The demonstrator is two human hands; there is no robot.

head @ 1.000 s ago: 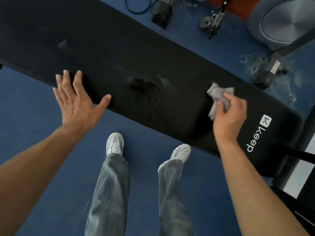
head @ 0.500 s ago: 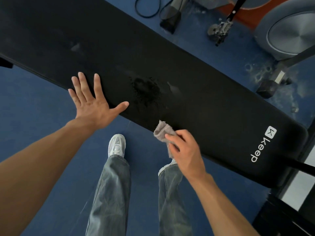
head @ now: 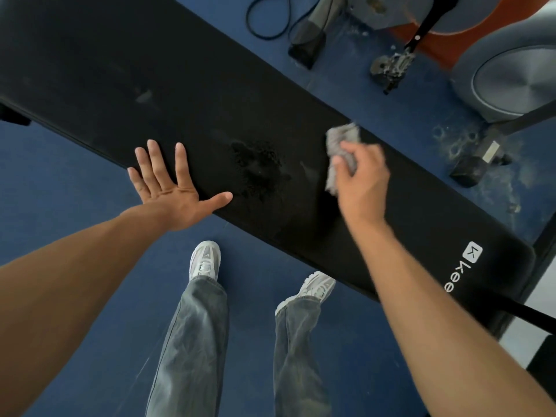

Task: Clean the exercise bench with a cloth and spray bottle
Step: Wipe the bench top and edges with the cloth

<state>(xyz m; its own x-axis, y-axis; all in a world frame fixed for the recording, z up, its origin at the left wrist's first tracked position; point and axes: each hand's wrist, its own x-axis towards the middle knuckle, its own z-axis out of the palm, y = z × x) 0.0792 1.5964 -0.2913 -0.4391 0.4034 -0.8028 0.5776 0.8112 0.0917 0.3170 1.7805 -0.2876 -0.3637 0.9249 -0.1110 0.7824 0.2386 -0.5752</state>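
Under the curled fingers of the right hand, a crumpled grey fabric cloth is pinched between thumb and fingers, its loose end poking out past the knuckles; the wad sits on or just over the long black padded exercise bench, close to the pad's far edge, though motion blur leaves the contact itself uncertain. Just left of the grip lies a dark, speckled wet-looking patch in the middle of the pad; it reads as sprayed liquid not yet wiped off, so the spraying of this stretch seems done and the wiping only partly so. Farther left of the grip, the left hand rests flat on the pad's near edge, fingers straight and spread, thumb out toward the patch, holding nothing and apparently bracing. Well beyond it, a pale smudge marks the pad, and that whole end looks dull and untouched. Right of the grip, toward the white printed logo, the surface looks even and matte; whether it has been wiped cannot be told. No spray bottle is in view. As a judgement, the task is around its middle; the wet patch, the smudge and the left stretch remain to be wiped.
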